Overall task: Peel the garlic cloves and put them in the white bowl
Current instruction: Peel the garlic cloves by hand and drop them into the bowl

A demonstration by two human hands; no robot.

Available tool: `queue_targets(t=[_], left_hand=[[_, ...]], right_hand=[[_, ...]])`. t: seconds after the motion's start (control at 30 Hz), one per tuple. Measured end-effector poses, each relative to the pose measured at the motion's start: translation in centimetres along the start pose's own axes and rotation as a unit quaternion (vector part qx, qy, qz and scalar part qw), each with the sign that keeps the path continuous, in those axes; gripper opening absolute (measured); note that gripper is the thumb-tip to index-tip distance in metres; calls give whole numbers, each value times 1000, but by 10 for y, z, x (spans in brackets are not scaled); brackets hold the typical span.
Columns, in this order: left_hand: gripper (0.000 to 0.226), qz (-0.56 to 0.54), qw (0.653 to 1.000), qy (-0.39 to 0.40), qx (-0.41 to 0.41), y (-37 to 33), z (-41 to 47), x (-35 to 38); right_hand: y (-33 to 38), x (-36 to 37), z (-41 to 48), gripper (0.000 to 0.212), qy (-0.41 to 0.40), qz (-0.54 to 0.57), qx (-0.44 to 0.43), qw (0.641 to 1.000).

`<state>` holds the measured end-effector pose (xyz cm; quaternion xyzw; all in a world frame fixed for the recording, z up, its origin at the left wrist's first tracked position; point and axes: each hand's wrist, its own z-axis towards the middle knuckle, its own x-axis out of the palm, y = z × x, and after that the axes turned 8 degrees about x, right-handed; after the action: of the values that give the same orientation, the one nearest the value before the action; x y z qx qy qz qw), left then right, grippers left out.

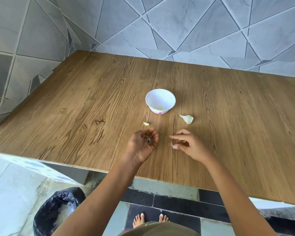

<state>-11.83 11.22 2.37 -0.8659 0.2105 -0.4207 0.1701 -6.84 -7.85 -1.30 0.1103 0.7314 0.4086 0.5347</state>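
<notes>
Head view: down on the floor at the left stands a bin (pixel 58 213) with a black bag in it. It is probably there for the garlic skins.

The left hand (pixel 143 142) is turned palm up and cupped. Its fingers curl a little round some dark skins (pixel 147 140), so the bits do not fall on the worktop (pixel 92 99). Just beyond its fingertips lies a peeled clove (pixel 146 123), bare and pale yellow. It is near the white bowl (pixel 160 97) but not in it yet.

The bowl stands in the middle, a little beyond both hands, easy to reach. Some yellow peeled garlic (pixel 158 108) lies at the bottom.

The right hand (pixel 186 143) hangs low over the wood. Its thumb and a finger seem to pinch a small pale scrap (pixel 172 144), likely a bit of skin to put with the rest. The other fingers are spread. Beyond it lies a clove with its skin on (pixel 187 119), waiting to be peeled.

The worktop is brown wood with dark grain lines. Grey tiles with slanted lines cover the walls (pixel 177 23). Bare feet (pixel 150 218) stand on a dark and grey floor (pixel 177 206).
</notes>
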Motion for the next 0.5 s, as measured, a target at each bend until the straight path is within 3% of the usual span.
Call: queue_targets(t=[0.3,0.43,0.5], left_hand=[[34,9,1000,3,3,1,4,-1],[34,14,1000,1,5,2,5,0],[34,18,1000,1,7,4,4,1]], right_hand=[[6,7,8,7,-71,-2,-10,997],[10,12,11,8,-87,-90,-28,992],[14,9,12,13,-92,-76,-17,993]])
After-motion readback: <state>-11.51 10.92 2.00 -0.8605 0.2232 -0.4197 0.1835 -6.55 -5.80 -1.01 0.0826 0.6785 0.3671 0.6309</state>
